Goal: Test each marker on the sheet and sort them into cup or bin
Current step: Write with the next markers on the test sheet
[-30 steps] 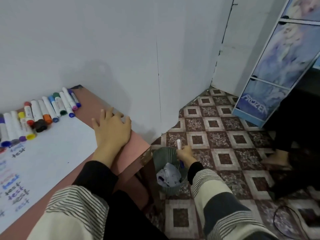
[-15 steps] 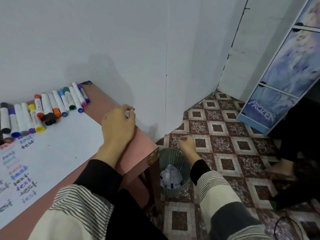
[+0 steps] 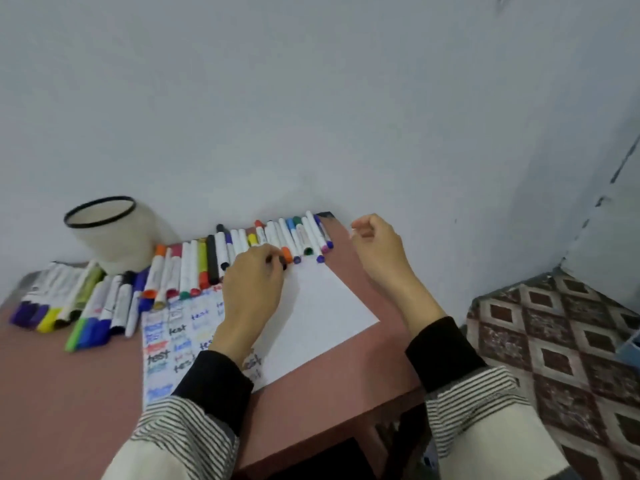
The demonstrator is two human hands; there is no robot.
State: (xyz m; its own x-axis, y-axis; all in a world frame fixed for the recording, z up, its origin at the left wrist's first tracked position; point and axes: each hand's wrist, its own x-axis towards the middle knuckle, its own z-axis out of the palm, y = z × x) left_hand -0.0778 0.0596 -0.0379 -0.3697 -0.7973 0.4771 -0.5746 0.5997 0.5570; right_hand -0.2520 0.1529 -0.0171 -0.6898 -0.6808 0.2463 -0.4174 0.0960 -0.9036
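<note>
A row of capped markers lies along the wall at the top of the white test sheet, which carries many coloured "test" words on its left part. My left hand reaches into this row, and its fingertips pinch a black-capped marker. Empty and with fingers loosely curled, my right hand hovers over the table's right end. A cream cup with a black rim stands at the back left against the wall. The bin is out of view.
More markers lie left of the sheet's top, and a separate pile of markers lies below the cup. The pink table ends just right of the sheet; patterned floor tiles lie beyond.
The view swung from the floor bin back to the table. My right hand let a marker go into the bin and came up empty. My left hand moved from the table edge to the marker row.
</note>
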